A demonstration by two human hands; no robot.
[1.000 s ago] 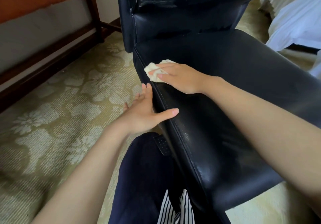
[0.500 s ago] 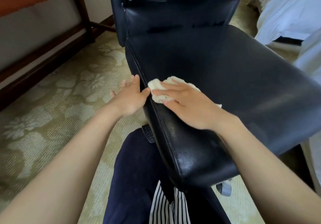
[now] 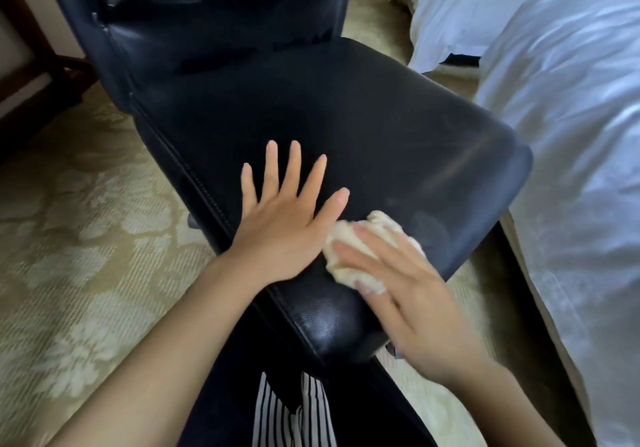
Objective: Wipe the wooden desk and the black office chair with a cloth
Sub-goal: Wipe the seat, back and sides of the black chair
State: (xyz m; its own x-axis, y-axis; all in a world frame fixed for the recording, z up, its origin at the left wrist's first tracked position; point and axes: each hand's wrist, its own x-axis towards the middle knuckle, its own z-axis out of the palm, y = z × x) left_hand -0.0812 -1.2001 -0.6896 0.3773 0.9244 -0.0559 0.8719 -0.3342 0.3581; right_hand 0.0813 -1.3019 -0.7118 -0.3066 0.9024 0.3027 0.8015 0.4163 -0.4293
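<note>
Cloth [image 3: 360, 249] bunched at front edge of black office chair [image 3: 363, 117] seat, dragged down from backrest end. Right hand [image 3: 408, 294] presses it, fingers straight, not gripping. Left hand [image 3: 284, 218] now flat, splayed on seat, bracing. Seat's left strip likely done.
</note>
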